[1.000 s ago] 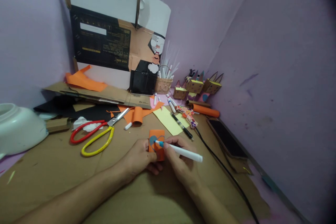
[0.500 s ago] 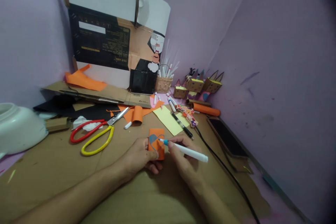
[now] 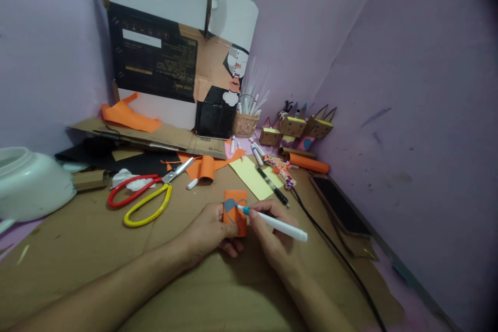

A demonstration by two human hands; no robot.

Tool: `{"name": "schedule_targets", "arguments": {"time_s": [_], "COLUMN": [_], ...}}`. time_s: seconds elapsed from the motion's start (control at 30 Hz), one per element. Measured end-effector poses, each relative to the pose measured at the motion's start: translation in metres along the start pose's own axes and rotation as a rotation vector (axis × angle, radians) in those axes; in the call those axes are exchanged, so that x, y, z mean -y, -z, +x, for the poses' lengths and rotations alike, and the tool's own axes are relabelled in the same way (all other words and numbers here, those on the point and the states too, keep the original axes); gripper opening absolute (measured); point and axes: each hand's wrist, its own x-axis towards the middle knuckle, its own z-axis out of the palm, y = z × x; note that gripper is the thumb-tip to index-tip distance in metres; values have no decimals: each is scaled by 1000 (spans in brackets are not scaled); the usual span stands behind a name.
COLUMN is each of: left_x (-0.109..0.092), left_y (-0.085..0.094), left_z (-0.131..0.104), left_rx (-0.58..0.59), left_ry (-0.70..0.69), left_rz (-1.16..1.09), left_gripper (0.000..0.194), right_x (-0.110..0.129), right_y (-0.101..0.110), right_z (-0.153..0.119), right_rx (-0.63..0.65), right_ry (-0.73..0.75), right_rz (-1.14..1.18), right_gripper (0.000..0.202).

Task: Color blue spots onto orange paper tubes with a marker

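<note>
An orange paper piece [image 3: 241, 225], perhaps a rolled tube, is held upright by my left hand [image 3: 216, 225], the thumb across its lower front. On it is a blue heart outline, its left lobe filled in. My right hand [image 3: 272, 225] grips a white marker [image 3: 284, 227] with a blue collar, its tip touching the paper inside the heart. A white cap [image 3: 192, 184] lies on the table beside an orange paper roll [image 3: 206, 169]. Scissors [image 3: 148, 207] with one red and one yellow handle lie to the left, blades apart.
Yellow paper [image 3: 249, 179] and a black pen [image 3: 273, 187] lie beyond my hands. A black cable [image 3: 334, 249] runs along the right, near a phone [image 3: 340, 205]. A white bowl [image 3: 35, 187] stands at left. Behind are a marker basket [image 3: 246, 124] and cardboard animal figures [image 3: 293, 127].
The marker tip has shifted slightly left within the heart, and more blue shows there. The whole view has moved a little to the right. Both hands keep their hold.
</note>
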Motion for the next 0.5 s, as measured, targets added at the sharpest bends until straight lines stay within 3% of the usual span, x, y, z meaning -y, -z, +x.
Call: {"name": "schedule_targets", "arguments": {"time_s": [0.5], "left_x": [-2], "left_y": [-2], "left_z": [-1], "left_rx": [9], "left_ry": [-18], "left_rz": [13], "left_gripper": [23], "right_x": [-4], "right_y": [-3], "right_z": [-8], "right_rx": [117], "right_ry": [-18], "right_rz": [78], "right_gripper": [8]}}
